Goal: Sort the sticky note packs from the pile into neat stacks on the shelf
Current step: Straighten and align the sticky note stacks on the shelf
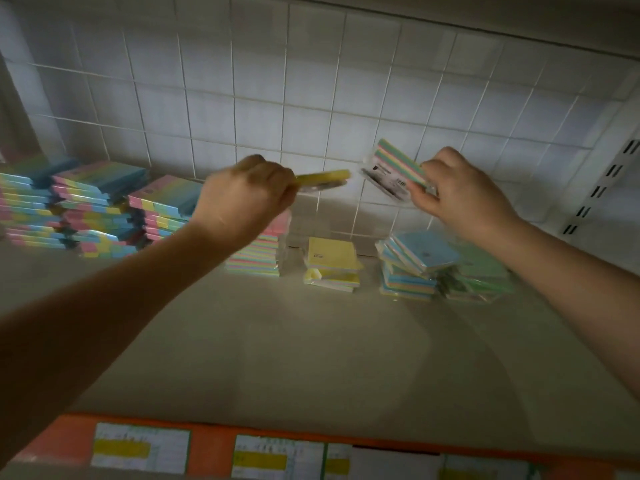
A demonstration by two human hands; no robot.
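Dim, soft-focus view; edges bowed, corners dark, motion blur.

A wire grid (311,109) with square openings backs the shelf, and a pale wall shows through it. At the right edge a white upright (602,188) carries paired dark slots in a column. Along the front edge runs an orange strip (207,452) holding white price labels (142,448), several with a yellow band; their print is too blurred to read.
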